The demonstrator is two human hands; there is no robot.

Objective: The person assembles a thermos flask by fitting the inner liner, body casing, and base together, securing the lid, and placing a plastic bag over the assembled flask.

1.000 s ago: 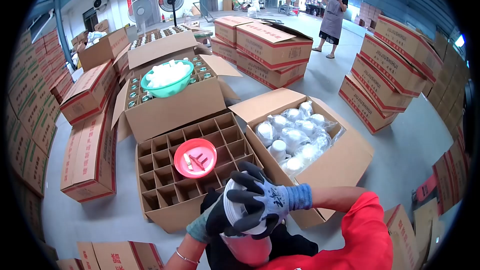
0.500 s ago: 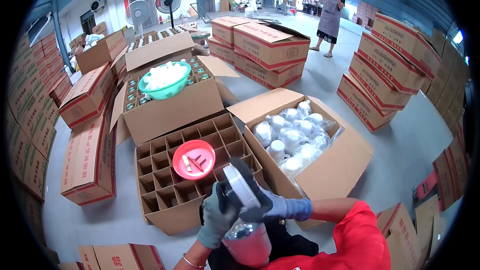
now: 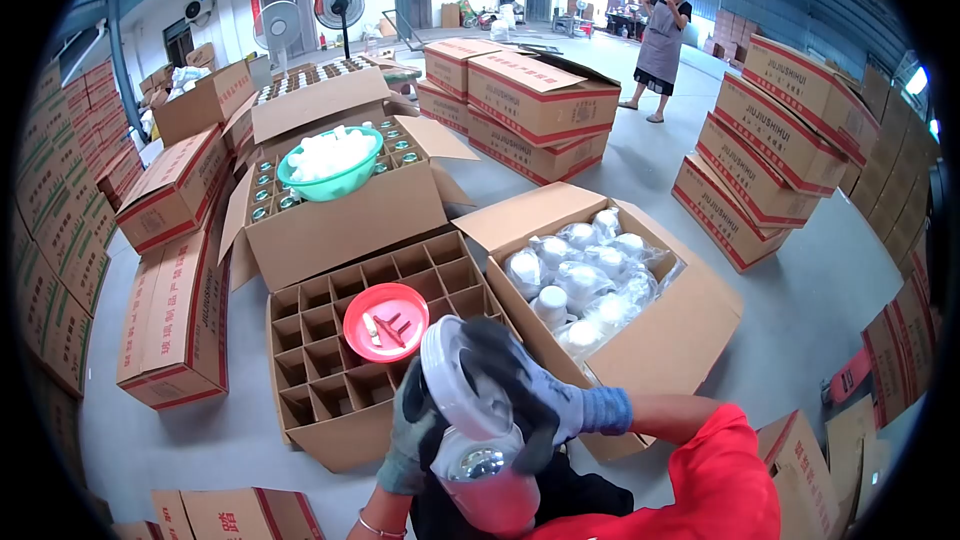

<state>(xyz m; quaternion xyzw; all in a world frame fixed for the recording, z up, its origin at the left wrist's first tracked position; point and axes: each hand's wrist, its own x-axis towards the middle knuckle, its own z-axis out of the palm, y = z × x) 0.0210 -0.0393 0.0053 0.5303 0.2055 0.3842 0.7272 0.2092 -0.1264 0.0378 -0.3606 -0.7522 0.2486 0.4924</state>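
Observation:
A shiny silvery glass flask (image 3: 487, 485) with pink reflections stands tilted in front of my lap. Over its upper end is a white round ribbed plastic part (image 3: 445, 370), tilted with its wide end up; I cannot tell whether it touches the flask. My right hand (image 3: 530, 390), in a grey-blue glove with dark fingers, is closed around the plastic part's right side. My left hand (image 3: 412, 435), in a grey-green glove, is closed at its left side, its fingers partly hidden behind it. Just beyond is a red bowl (image 3: 415, 345) holding small red and white pieces, on a divided carton (image 3: 340, 445).
An open carton (image 3: 680, 330) of plastic-wrapped white parts (image 3: 590, 270) stands at right. Farther back, a green basin (image 3: 330, 180) of white pieces rests on another carton (image 3: 350, 240). Stacked boxes (image 3: 765, 155) stand on the right; a person (image 3: 660, 45) stands behind.
The white plastic part has tipped and turned, showing its wide ribbed end. My right hand has shifted over its right side, and my left hand has moved slightly left.

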